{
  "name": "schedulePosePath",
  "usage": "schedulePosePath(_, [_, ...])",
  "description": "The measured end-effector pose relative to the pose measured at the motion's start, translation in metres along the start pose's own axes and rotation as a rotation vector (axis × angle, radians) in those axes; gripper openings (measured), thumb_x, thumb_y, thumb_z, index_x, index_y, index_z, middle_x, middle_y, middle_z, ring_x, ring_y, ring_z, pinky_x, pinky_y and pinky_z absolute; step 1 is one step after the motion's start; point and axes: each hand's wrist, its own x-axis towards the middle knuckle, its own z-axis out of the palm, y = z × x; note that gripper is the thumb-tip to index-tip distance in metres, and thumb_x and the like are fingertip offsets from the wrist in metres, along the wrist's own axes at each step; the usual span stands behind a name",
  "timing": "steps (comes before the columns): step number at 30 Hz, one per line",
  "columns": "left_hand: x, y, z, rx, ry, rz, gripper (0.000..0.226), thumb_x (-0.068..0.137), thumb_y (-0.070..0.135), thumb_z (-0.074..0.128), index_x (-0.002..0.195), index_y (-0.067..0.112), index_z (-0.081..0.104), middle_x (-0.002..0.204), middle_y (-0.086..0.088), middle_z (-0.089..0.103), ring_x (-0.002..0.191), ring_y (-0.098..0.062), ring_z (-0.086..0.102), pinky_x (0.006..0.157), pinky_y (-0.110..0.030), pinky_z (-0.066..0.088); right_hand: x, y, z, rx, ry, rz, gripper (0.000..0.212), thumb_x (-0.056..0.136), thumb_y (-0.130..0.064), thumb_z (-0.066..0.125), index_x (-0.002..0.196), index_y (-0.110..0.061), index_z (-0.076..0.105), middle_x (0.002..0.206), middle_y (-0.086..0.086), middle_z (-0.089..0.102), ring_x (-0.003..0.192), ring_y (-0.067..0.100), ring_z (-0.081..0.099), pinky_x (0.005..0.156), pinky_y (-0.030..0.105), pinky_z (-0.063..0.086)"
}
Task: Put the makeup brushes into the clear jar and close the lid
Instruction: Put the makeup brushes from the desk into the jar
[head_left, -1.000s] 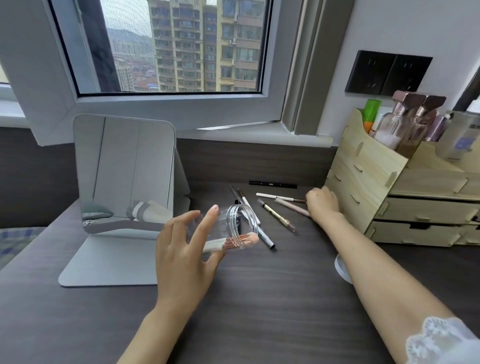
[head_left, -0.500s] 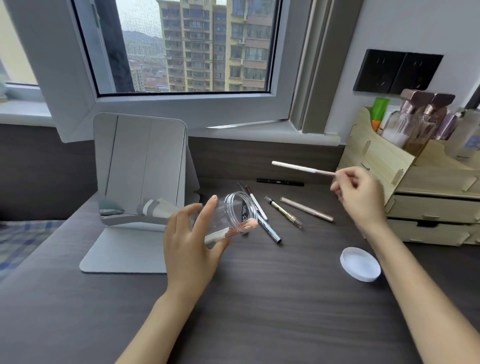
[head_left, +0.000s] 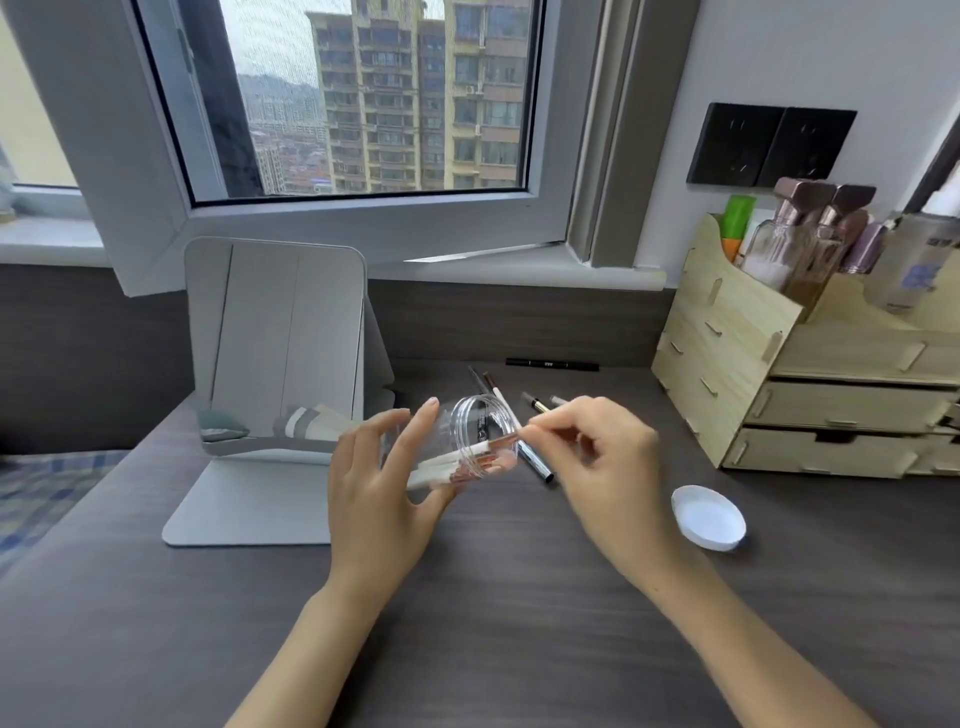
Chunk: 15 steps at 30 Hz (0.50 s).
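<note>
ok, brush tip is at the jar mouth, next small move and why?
Probably slide the brush further in and let go. The left hand holds the clear jar tilted, mouth toward the right hand, which pinches the brush at the rim. More brushes lie on the desk, and the lid is off.

No text can be read outright. The black pen (head_left: 552, 365) lying at the back of the desk carries a short white mark at its middle, too small to make out. Through the wall of the clear jar (head_left: 470, 441) a dark printed patch shows, perhaps lettering on a pencil behind it, but it is blurred. The frosted bottle (head_left: 919, 270) in the wooden organizer (head_left: 727, 332) bears a bluish label, unreadable.
</note>
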Motion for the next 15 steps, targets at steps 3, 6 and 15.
schedulePosePath(3, [0.001,-0.002,0.0,0.02,0.013,-0.001,0.073,0.065,0.032,0.082,0.129,0.024,0.048,0.112,-0.013,0.059,0.107,-0.023,0.046,0.09,-0.03,0.037,0.006,0.011,0.015,-0.001,-0.14,-0.015,0.01,0.075,-0.014,0.074,0.066,-0.016,0.075,0.068,-0.006,0.062,0.066,0.011,0.053,0.063,0.018,0.037])
schedulePosePath(6, [0.001,-0.004,0.0,0.032,0.029,-0.038,0.077,0.061,0.025,0.086,0.129,0.023,0.05,0.111,-0.011,0.058,0.104,-0.023,0.047,0.086,-0.034,0.041,0.021,0.031,0.021,0.18,-0.165,0.204,0.019,0.085,-0.024,0.062,0.076,-0.015,0.076,0.076,-0.001,0.067,0.068,0.01,0.057,0.059,0.016,0.038])
schedulePosePath(15, [0.004,-0.008,0.001,0.029,0.056,-0.104,0.08,0.057,0.018,0.088,0.128,0.02,0.052,0.109,-0.011,0.057,0.1,-0.023,0.047,0.088,-0.026,0.033,0.064,0.098,0.084,-0.517,-0.5,0.523,0.029,0.081,-0.004,0.053,0.107,-0.008,0.064,0.114,0.013,0.067,0.108,0.033,0.059,0.086,0.032,0.047])
